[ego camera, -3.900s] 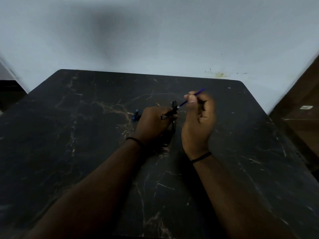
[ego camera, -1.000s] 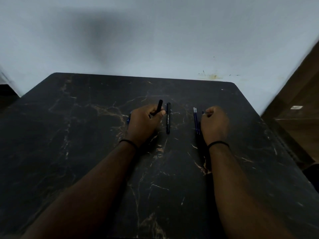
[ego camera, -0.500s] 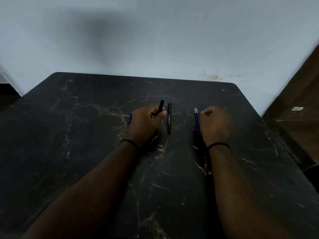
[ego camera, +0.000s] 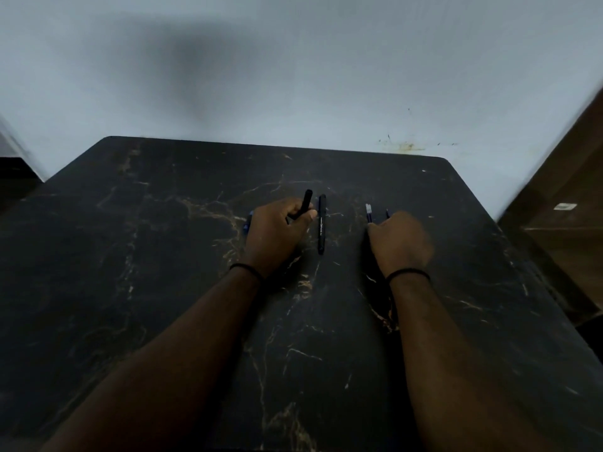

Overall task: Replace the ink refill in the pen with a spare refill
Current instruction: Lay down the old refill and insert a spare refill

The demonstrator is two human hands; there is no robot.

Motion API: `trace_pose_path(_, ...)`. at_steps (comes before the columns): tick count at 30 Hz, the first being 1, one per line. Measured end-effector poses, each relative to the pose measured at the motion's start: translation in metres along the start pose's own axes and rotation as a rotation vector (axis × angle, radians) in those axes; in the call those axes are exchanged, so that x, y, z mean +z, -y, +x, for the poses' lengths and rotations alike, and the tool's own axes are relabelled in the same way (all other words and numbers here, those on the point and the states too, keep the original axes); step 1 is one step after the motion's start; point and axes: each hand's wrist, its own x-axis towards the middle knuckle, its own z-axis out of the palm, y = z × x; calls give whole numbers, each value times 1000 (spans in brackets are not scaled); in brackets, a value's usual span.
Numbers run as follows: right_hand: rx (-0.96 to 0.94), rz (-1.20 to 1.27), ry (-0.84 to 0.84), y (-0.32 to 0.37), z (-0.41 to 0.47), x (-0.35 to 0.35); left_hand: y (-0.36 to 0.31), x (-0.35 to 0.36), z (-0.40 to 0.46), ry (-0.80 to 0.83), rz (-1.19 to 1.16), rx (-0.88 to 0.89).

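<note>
My left hand (ego camera: 277, 233) rests on the black marble table (ego camera: 163, 288) and grips a black pen barrel (ego camera: 306, 203) that points away from me. A second black pen (ego camera: 321, 225) lies flat just right of that hand. Two blue refills (ego camera: 368, 213) lie side by side further right, their near ends under the thumb edge of my right hand (ego camera: 401, 243). That hand is curled into a fist on the table. A thin dark refill tip (ego camera: 387, 213) sticks out past its knuckles. The rest of that refill is hidden.
A small blue object (ego camera: 248, 221) peeks out at the left side of my left hand. A pale wall (ego camera: 293, 93) stands behind the table's far edge. Brown wooden furniture (ego camera: 567, 223) is close to the table's right edge.
Since 3.9 s ago both hands have come down onto the table and moved apart. In the last second my right hand edged slightly left against the two refills; my left hand stayed put.
</note>
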Motion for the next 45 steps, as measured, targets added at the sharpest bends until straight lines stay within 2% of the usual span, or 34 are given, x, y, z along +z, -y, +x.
trace_pose_path(19, -84, 13, -40, -4, 4, -3, 2, 1, 0, -8, 19, 16)
trace_pose_path(27, -353, 540, -324, 17, -16, -1, 1, 1, 1, -6, 5, 9)
trace_pose_path(35, -643, 797, -254, 28, -37, 2, 1, 1, 2, -52, 116, 37)
trace_pose_path(41, -546, 943, -180, 38, -45, 5, 3, -1, 5, -40, 181, 30)
trace_pose_path(45, -512, 916, -177, 38, -42, 9, 2, -2, 5, -60, 219, 43)
